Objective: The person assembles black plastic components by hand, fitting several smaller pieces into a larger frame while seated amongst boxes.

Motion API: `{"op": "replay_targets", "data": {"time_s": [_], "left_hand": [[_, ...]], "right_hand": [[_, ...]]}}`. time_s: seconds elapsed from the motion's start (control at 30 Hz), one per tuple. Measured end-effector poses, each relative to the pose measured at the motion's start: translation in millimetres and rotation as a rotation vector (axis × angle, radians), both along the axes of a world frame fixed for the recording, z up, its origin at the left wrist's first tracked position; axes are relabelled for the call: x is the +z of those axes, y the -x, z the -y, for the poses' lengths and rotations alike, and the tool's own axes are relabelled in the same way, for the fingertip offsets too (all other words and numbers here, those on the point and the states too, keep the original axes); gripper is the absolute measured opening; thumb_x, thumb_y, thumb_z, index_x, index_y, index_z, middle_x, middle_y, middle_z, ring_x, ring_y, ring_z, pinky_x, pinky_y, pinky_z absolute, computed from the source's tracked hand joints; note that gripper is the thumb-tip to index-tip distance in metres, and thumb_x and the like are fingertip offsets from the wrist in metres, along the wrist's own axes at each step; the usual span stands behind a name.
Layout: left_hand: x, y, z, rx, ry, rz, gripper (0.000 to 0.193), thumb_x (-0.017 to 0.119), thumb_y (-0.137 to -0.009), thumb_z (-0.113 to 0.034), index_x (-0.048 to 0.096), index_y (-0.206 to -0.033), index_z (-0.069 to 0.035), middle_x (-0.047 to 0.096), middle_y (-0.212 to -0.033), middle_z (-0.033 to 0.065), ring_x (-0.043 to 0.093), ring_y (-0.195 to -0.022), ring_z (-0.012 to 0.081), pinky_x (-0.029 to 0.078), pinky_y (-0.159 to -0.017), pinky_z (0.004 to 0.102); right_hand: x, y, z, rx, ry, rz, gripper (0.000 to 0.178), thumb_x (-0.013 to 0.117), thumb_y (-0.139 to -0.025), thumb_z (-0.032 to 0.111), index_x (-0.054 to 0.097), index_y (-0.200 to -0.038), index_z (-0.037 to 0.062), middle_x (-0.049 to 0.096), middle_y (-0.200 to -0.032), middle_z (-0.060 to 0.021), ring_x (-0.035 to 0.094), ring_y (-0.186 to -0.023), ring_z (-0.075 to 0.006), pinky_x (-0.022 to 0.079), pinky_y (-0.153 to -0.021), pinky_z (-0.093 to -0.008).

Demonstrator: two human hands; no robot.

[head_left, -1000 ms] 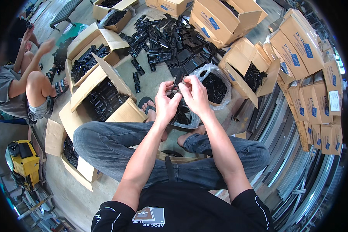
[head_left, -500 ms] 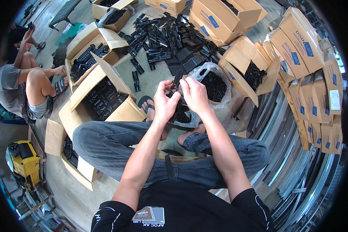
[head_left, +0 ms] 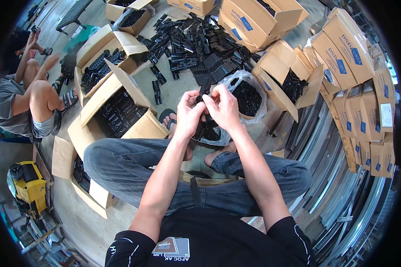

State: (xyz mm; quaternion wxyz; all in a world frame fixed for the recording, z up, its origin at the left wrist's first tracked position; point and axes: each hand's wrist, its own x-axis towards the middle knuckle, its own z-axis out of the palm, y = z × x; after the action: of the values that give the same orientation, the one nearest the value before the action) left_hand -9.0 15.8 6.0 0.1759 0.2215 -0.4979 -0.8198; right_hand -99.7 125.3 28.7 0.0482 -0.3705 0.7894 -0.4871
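Observation:
Both my hands meet above a bag of black pieces between my feet. My left hand [head_left: 190,115] is closed around a small black plastic part [head_left: 205,85], whose flat upper end sticks up between the fingers. My right hand [head_left: 223,107] pinches the same part from the other side, thumb against it. Its lower end is hidden by my fingers. Just below lies the clear plastic bag [head_left: 219,141] with black pieces. To its right stands another clear bag [head_left: 259,111] filled with small black pieces.
A heap of black plastic parts [head_left: 182,44] covers the floor ahead. Open cartons [head_left: 142,127] of such parts stand at my left, another carton [head_left: 309,95] at my right. Stacked boxes [head_left: 356,111] and long metal profiles [head_left: 316,164] line the right. A person [head_left: 13,100] sits far left.
My right hand's fingers have shifted on the black part, curling more over it. At the left, the seated person's hand has lifted away from the carton.

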Motion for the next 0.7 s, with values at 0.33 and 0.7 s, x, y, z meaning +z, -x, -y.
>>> {"op": "replay_targets", "data": {"time_s": [0.33, 0.7], "left_hand": [[0.4, -0.8, 2.9, -0.113, -0.305, -0.069, 0.030, 0.062, -0.091, -0.002, 0.050, -0.118, -0.004, 0.065, -0.090, 0.0089, 0.064, -0.069, 0.0145, 0.050, -0.050, 0.0243], [1.1, -2.0, 5.4, -0.124, -0.364, -0.075, 0.035, 0.066, -0.089, 0.000, 0.048, -0.119, -0.005, 0.066, -0.088, 0.0099, 0.065, -0.068, 0.0150, 0.050, -0.049, 0.0234]], "right_hand": [[-2.3, 6.0, -1.6, -0.007, 0.047, 0.035, 0.020, 0.070, -0.087, 0.008, 0.057, -0.100, 0.0018, 0.061, -0.082, -0.0123, 0.063, -0.064, -0.0222, 0.051, -0.057, -0.0341], [1.2, 7.1, -1.8, 0.022, 0.134, -0.065, 0.018, 0.071, -0.087, 0.011, 0.056, -0.092, 0.0016, 0.060, -0.079, -0.0116, 0.065, -0.062, -0.0238, 0.051, -0.055, -0.0355]]}}
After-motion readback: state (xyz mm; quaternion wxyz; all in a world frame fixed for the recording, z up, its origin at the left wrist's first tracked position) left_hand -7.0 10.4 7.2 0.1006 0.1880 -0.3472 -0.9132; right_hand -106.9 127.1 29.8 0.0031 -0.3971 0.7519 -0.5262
